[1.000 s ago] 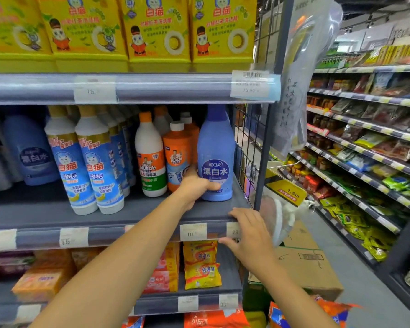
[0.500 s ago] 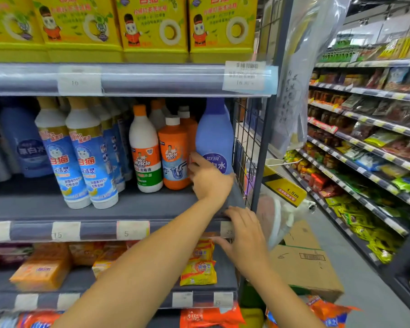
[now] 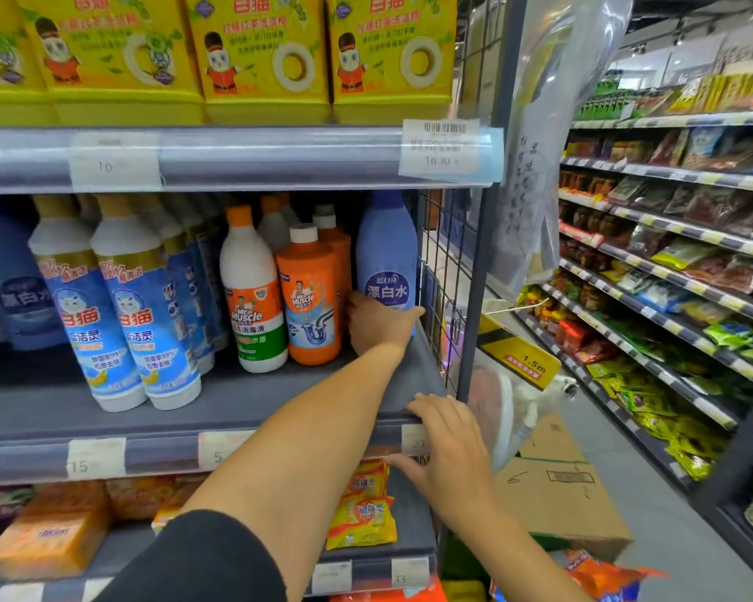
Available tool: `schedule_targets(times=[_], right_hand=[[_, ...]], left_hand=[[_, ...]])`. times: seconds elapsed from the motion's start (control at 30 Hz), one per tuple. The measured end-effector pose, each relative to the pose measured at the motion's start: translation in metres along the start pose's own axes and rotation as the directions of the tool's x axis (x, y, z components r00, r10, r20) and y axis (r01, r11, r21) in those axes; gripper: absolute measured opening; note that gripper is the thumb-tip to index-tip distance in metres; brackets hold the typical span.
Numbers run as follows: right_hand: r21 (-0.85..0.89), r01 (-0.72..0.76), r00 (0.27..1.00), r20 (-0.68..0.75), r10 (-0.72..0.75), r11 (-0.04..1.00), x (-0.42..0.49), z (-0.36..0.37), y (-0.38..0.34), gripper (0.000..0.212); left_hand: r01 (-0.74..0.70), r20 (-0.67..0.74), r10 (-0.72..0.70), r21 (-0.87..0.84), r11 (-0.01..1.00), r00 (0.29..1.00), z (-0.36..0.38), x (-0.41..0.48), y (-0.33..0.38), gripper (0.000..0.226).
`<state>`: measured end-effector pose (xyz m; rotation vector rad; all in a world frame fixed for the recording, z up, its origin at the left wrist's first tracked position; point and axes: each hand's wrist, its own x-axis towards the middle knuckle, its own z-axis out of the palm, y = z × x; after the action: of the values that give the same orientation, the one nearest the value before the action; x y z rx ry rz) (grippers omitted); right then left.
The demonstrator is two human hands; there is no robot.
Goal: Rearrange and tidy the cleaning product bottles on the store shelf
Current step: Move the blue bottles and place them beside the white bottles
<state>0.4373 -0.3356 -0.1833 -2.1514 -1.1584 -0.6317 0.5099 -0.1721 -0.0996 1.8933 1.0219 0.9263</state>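
A: What is the head camera showing of the place itself?

B: A shop aisle is running off to the right, its grey floor (image 3: 653,493) lying between two racks. The near rack has a grey middle shelf (image 3: 244,397) with paper price tags along its front rail, and a wire grid panel (image 3: 442,271) is closing its right end. A cardboard box (image 3: 557,493) is sitting on the floor beside the rack, and snack packets (image 3: 679,271) are filling the far shelves.

A: How many bottles are standing on that middle shelf?

B: In the front row I am counting two blue-and-white bottles (image 3: 118,306) side by side, one white Mr Muscle bottle (image 3: 253,293), one orange Mr Muscle bottle (image 3: 311,297) and one tall blue bleach bottle (image 3: 388,258) at the right end, next to the grid. More bottles are lining up behind them, too hidden to count. Three yellow cartons (image 3: 261,50) are showing fully on the shelf above.

A: And the hands?

B: The left hand (image 3: 377,325) is wrapping around the base of the blue bleach bottle, fingers curled behind it and thumb pointing right. The right hand (image 3: 446,449) is lying with fingers spread loosely on the shelf's front edge, gripping nothing I can make out.
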Motion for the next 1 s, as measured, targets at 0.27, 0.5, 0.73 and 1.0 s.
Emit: schedule_targets(times=[0.27, 0.5, 0.73, 1.0], right_hand=[[-0.002, -0.009, 1.000, 0.025, 0.009, 1.000, 0.000, -0.001, -0.002, 0.066], [0.007, -0.004, 1.000, 0.020, 0.004, 1.000, 0.001, -0.002, -0.002, 0.065], [0.038, -0.024, 0.999, 0.040, 0.022, 0.999, 0.003, -0.006, -0.004, 0.065], [-0.003, -0.016, 0.995, 0.102, 0.016, 1.000, 0.006, -0.015, -0.010, 0.062]], left_hand=[[-0.032, 0.036, 0.032, 0.009, 0.999, 0.999, 0.016, 0.014, -0.002, 0.101], [-0.042, 0.053, 0.043, -0.029, 0.999, 0.998, 0.020, 0.020, -0.004, 0.103], [-0.077, 0.230, 0.038, 0.164, 0.983, 0.973, 0.002, 0.018, -0.007, 0.074], [-0.226, 0.517, 0.119, 0.149, 0.963, 0.848, -0.089, -0.028, -0.026, 0.039]])
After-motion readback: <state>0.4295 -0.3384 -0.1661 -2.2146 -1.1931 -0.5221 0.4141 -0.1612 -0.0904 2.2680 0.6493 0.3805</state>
